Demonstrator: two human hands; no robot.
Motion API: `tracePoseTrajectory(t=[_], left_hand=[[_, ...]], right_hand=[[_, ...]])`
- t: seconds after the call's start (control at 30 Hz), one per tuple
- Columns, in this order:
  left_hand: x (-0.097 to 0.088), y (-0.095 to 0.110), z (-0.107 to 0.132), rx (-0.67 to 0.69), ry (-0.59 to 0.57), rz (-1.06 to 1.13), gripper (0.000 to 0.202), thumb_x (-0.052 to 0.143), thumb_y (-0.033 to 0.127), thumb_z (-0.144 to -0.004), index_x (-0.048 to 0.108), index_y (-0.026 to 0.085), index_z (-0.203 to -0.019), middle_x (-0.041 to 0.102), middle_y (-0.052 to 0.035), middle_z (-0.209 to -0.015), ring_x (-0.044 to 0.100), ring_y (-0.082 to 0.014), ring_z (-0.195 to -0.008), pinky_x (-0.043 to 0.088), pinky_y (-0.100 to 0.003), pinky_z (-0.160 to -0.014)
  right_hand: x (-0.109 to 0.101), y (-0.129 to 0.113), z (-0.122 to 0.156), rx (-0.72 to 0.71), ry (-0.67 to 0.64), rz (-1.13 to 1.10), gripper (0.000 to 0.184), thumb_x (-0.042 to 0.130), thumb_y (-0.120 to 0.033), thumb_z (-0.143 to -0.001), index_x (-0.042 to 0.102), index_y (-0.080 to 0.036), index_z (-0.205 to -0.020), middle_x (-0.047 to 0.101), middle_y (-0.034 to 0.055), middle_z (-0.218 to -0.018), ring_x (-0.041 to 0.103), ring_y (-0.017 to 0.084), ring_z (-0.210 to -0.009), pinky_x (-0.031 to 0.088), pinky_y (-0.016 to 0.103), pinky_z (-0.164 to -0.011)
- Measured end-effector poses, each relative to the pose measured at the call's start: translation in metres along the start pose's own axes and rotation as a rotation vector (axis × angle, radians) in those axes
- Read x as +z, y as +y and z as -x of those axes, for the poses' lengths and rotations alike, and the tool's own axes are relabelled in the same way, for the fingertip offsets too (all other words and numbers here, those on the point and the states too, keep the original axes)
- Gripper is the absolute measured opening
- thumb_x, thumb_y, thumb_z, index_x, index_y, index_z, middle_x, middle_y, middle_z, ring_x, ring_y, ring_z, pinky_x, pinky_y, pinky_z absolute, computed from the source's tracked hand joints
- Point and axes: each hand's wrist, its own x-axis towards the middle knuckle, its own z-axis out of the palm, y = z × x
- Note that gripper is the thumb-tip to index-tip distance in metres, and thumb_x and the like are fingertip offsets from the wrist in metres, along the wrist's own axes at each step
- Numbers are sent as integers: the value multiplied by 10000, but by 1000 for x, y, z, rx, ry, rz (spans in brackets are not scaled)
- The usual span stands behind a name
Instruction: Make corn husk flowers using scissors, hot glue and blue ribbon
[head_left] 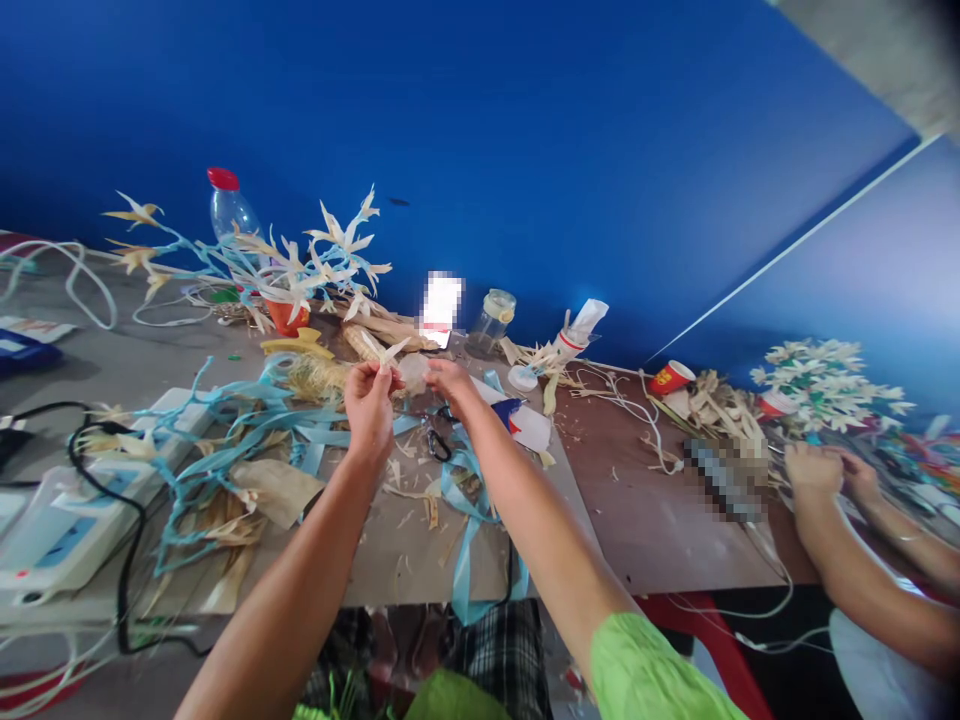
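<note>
My left hand [369,400] is closed around a small pale corn-husk flower [384,352] whose petals stick up above my fingers. Just to its right, my right hand [444,378] pinches a thin pale husk piece [413,370] against the flower. Both hands are raised a little above the grey table [390,560]. Under them lie light blue ribbon strips [457,480], husk scraps and black scissors [436,440].
A bouquet of husk flowers on blue stems [300,260] stands at the back beside a red-capped plastic bottle [229,205]. A glass jar [493,318] and red paper cup [670,377] sit further right. Another person's hands [825,470] work on the brown table. White devices and black cable [112,480] lie left.
</note>
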Motion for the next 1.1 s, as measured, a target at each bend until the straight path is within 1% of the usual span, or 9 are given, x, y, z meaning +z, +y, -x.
tracePoseTrajectory(t=[0.1, 0.2, 0.33, 0.47, 0.6, 0.77, 0.83, 0.97, 1.1], left_hand=[[0, 0, 0, -25, -7, -27, 272, 699, 329, -687, 491, 179, -777, 567, 30, -675, 540, -65, -590, 458, -202, -626], [-2, -1, -1, -38, -2, -13, 262, 697, 323, -691, 498, 179, -780, 575, 26, -688, 540, -67, -605, 456, -205, -636], [-2, -5, -1, -112, -61, -12, 262, 713, 312, -666, 515, 174, -766, 587, 24, -691, 547, -70, -595, 448, -216, -636], [2, -7, 6, -278, -194, -25, 274, 752, 295, -613, 534, 167, -720, 637, -6, -751, 586, -90, -631, 452, -240, -655], [7, -4, 15, -384, -304, -19, 281, 777, 269, -593, 540, 172, -709, 668, -33, -817, 624, -128, -749, 464, -257, -700], [10, -3, 23, -435, -462, 1, 276, 783, 275, -609, 547, 177, -714, 634, -19, -781, 606, -137, -737, 484, -286, -707], [11, -3, 24, -437, -490, 13, 275, 786, 275, -608, 553, 174, -713, 603, 0, -734, 572, -109, -671, 477, -260, -665], [12, -6, 23, -341, -425, -48, 260, 784, 262, -608, 569, 173, -725, 540, 32, -664, 471, -61, -559, 399, -183, -536], [12, -7, 22, -206, -413, -190, 236, 771, 269, -623, 582, 164, -718, 521, 30, -639, 441, -62, -556, 363, -176, -518]], right_hand=[[3, -9, 1, 74, 40, 6, 196, 627, -194, -609, 643, -161, -802, 572, -33, -553, 503, 125, -512, 444, 286, -569], [-3, -24, 12, 49, 83, -2, 305, 565, -198, -642, 642, -192, -937, 556, -53, -603, 487, 105, -538, 423, 241, -565], [-26, -41, 37, -212, 65, -59, 360, 535, -241, -699, 621, -223, -1048, 558, -39, -688, 480, 105, -584, 418, 229, -577], [-48, -42, 61, -300, 26, -26, 297, 531, -224, -715, 652, -223, -987, 555, -27, -727, 466, 103, -613, 411, 230, -610], [-57, -32, 74, -278, 36, -108, 260, 562, -220, -704, 668, -229, -941, 569, -24, -765, 473, 95, -637, 409, 229, -635], [-55, -24, 80, -123, 35, -445, 292, 616, -234, -629, 635, -220, -920, 608, -24, -764, 528, 107, -646, 441, 241, -632], [-53, -24, 82, -106, 41, -499, 320, 626, -229, -608, 621, -220, -928, 632, -17, -808, 560, 118, -685, 461, 255, -664], [-53, -22, 86, -122, 63, -513, 522, 624, -239, -616, 539, -245, -1131, 668, 4, -920, 608, 153, -796, 487, 282, -704], [-52, -20, 91, -43, -69, -550, 480, 661, -354, -633, 570, -217, -1084, 694, 32, -907, 637, 205, -831, 508, 320, -691]])
